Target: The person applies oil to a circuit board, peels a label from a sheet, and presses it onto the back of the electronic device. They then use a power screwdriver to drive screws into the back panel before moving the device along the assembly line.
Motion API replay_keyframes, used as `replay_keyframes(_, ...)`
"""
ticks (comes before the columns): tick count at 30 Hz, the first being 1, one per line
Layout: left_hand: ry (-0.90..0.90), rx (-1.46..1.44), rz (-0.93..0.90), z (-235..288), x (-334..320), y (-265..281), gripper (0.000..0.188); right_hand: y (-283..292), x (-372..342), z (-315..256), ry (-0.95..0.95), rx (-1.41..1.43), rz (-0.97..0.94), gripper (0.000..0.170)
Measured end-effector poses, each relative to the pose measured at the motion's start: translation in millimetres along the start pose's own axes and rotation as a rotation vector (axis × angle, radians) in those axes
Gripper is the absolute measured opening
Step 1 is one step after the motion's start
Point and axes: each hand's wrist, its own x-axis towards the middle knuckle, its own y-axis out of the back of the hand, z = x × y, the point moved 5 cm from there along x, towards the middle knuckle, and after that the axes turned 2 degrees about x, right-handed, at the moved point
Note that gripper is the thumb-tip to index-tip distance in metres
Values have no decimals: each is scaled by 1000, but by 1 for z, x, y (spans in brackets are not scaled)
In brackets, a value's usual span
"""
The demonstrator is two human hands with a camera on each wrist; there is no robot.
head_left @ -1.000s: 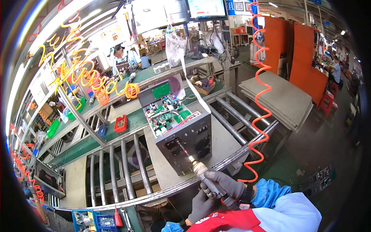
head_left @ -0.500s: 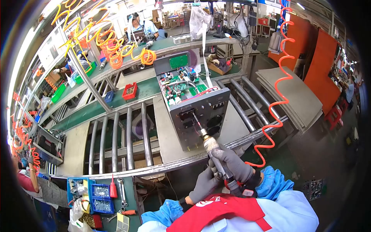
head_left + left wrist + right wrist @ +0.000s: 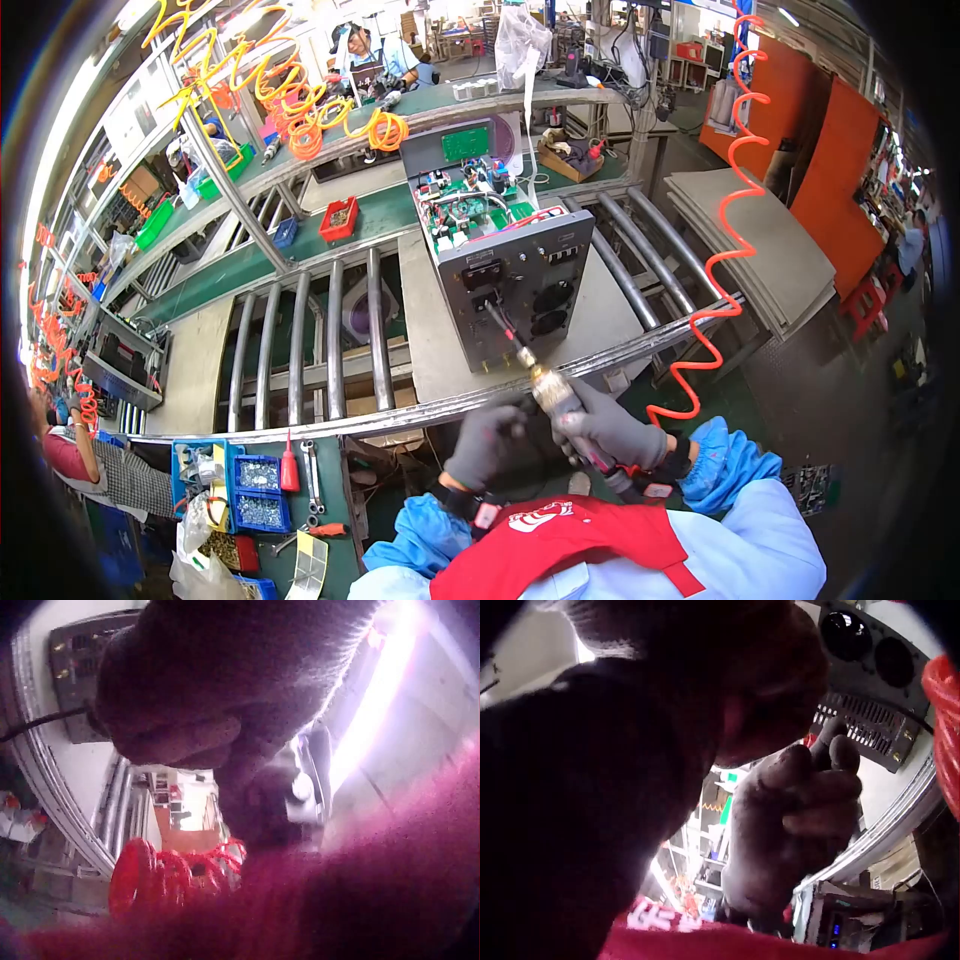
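Note:
In the head view, a grey metal unit (image 3: 530,280) stands with its top open, showing green circuit boards (image 3: 466,143). A power screwdriver (image 3: 553,389) is gripped by my gloved right hand (image 3: 612,430); its thin bit reaches the left part of the unit's dark panel. Whether the bit touches a screw cannot be seen. My left hand (image 3: 485,440) is raised beside the driver, apart from it and slightly blurred. In the right wrist view the fingers of this left hand (image 3: 787,825) are curled towards the thumb, with no object visible between them.
Metal rollers (image 3: 335,340) run left of the unit. A red coiled hose (image 3: 712,270) hangs at the right. Blue bins (image 3: 260,492) of small parts and wrenches (image 3: 313,480) lie at lower left. A red bin (image 3: 339,219) is behind the rollers.
My left hand has come away from the driver, to the left and up. The driver's bit has shifted from the panel's upper socket to a spot lower down. The head view has tilted downward.

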Motion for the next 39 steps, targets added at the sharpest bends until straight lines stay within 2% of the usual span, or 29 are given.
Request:
replay_keyframes(1,199,-418,262,22,-5,-3,37,3,-8,5,-17,-38,-43,68)
replay_keyframes(3,147,-488,329,33,1,13,34,13,-15,30,-28,-44,-88,74)
replay_keyframes(6,78,-454,149,51,-1,18,33,17,-25,45,-109,-84,-99,78)
replay_keyframes(9,111,-388,265,54,1,18,37,15,-29,50,-103,-113,-117,78)
replay_keyframes(10,140,-397,279,51,3,17,39,17,-29,56,-97,-58,-139,78)
replay_keyframes(13,171,-445,346,49,7,16,38,13,-33,49,-159,-168,-116,78)
replay_keyframes(16,164,-523,491,58,11,12,36,13,-33,50,-181,-136,-128,79)
replay_keyframes(19,133,-619,259,53,9,20,33,11,-31,49,-187,-129,-134,79)
replay_keyframes(22,107,-593,375,44,9,25,36,11,-30,48,-178,-121,-140,80)
replay_keyframes(26,97,-566,358,45,9,25,38,15,-24,56,-128,-126,-147,80)
replay_keyframes(31,113,-466,345,56,8,21,40,16,-20,55,-169,-156,-155,81)
replay_keyframes(37,56,30,413,76,17,36,28,19,-16,50,-161,-238,-162,82)
replay_keyframes(39,6,44,362,77,24,38,24,19,-15,45,-187,-230,-169,77)
